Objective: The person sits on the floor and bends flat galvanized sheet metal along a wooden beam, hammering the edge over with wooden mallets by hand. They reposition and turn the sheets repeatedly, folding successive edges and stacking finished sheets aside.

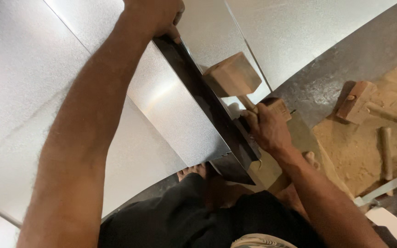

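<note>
Pale tan wooden mallet (pixel 232 75), speckled silver-grey metal sheet (pixel 24 92), dark glossy folded strip (pixel 207 101), sandy-brown floor (pixel 359 147).

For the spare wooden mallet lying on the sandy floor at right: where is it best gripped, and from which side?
Probably by the handle, from above. The spare mallet lies flat on the sandy floor, its block head at the left and its round handle pointing right, bare along its length with nothing on it. The right hand already holds another mallet; the left hand steadies the folded metal sheet.
</note>
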A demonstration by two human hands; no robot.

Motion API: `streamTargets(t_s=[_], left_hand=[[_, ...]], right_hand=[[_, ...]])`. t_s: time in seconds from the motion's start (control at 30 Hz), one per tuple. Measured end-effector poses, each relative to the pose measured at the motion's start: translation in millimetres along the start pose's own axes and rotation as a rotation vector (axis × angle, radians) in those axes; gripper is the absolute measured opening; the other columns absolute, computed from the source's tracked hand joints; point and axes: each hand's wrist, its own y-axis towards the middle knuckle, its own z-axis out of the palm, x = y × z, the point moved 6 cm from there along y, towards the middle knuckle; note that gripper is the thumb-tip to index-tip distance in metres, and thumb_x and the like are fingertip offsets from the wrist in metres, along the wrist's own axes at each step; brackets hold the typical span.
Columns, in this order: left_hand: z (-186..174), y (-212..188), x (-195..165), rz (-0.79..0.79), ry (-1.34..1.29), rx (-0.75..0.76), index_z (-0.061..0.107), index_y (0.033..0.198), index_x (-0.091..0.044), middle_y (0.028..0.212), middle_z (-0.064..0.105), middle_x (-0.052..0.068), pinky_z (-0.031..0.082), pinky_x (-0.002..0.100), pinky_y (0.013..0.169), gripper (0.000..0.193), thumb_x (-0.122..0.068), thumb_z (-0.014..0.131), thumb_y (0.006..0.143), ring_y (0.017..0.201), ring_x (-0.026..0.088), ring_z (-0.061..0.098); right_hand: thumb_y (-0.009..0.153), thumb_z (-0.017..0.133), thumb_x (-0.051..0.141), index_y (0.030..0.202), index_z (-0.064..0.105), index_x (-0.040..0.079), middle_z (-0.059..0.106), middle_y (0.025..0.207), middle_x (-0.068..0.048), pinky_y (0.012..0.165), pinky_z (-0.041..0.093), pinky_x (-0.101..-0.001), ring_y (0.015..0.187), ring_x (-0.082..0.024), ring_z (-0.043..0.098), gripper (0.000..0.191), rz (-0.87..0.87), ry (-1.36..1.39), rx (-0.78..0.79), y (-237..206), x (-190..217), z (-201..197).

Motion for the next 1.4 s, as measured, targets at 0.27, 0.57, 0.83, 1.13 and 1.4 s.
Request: streamTargets(t_s=[0.27,0.57,0.83,1.13,1.4], left_hand=[[12,-106,-157,0.221,0.172,0.412,0.033,0.154,-0.002,0.164,0.018,0.022,0.03,0.054,0.116,0.122,-0.096,0.043,0.076,0.15,0.039,0.021],[21,-114,-178,0.22,0.183,0.436,0.049,0.144,0.003,0.163,0.026,0.022,0.056,0.038,0.092,0.115,-0.093,0.037,0.082,0.153,0.033,0.022],[23,-113,-176,0.226,0.117,0.378,0.062,0.128,0.004,0.158,0.033,0.022,0.062,0.04,0.08,0.108,-0.09,0.041,0.081,0.148,0.035,0.029],[-1,-71,-118,0.089,0.166,0.327,0.063,0.134,-0.013,0.134,0.061,0.013,0.057,0.052,0.092,0.063,-0.053,0.075,0.086,0.125,0.033,0.057],[-7,1,7,0.002,0.148,-0.003,0.078,0.102,-0.017,0.09,0.076,0.004,0.059,0.048,0.075,0.037,-0.042,0.09,0.076,0.082,0.025,0.072]], right_hand=[[0.11,0.049,0.036,0.102,0.057,-0.004,0.057,0.069,-0.019,0.055,0.045,-0.0443,0.059,-0.03,0.059,0.042,-0.194,0.16,-0.249,0,-5,-41],[0.114,0.04,0.037,0.099,0.051,0.003,0.048,0.06,-0.004,0.037,0.036,-0.0331,0.043,-0.016,0.044,0.038,-0.466,0.215,-0.132,52,42,-5],[0.114,0.03,0.051,0.101,0.053,0.001,0.048,0.064,-0.007,0.041,0.037,-0.0341,0.052,-0.015,0.048,0.057,-0.516,0.471,-0.335,80,42,-3],[0.103,0.057,0.039,0.101,0.056,-0.004,0.068,0.069,-0.017,0.047,0.055,-0.0371,0.053,-0.024,0.068,0.043,0.026,0.205,0.014,66,25,17],[0.087,0.081,0.024,0.108,0.056,-0.003,0.073,0.089,-0.018,0.061,0.06,-0.0391,0.072,-0.027,0.074,0.042,0.039,0.216,0.023,35,32,33]])
